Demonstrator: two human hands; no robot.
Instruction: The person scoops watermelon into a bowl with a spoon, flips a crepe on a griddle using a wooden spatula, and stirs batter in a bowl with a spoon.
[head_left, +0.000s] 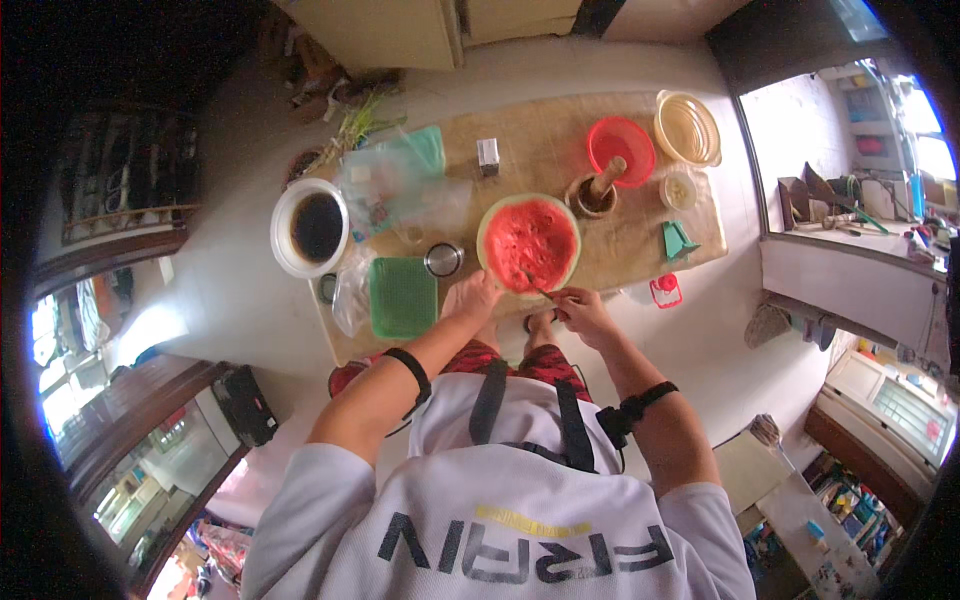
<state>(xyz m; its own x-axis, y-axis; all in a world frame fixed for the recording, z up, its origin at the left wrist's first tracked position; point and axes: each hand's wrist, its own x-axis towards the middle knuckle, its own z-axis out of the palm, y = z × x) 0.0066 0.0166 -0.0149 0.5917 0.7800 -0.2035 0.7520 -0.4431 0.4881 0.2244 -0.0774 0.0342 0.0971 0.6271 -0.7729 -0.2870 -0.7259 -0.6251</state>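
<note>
A halved watermelon (531,242), red flesh up, lies on the wooden table (545,140). My left hand (474,296) rests against the melon's near left rim, steadying it. My right hand (583,308) holds a small utensil (537,288), likely a spoon, whose tip digs into the flesh at the near edge.
On the table: a white bowl of dark liquid (310,228), a green lidded box (403,296), a small metal cup (443,260), clear plastic bags (400,190), a mortar with pestle (594,192), a red plastic bowl (622,146), a yellow bowl (688,128), a small carton (488,155).
</note>
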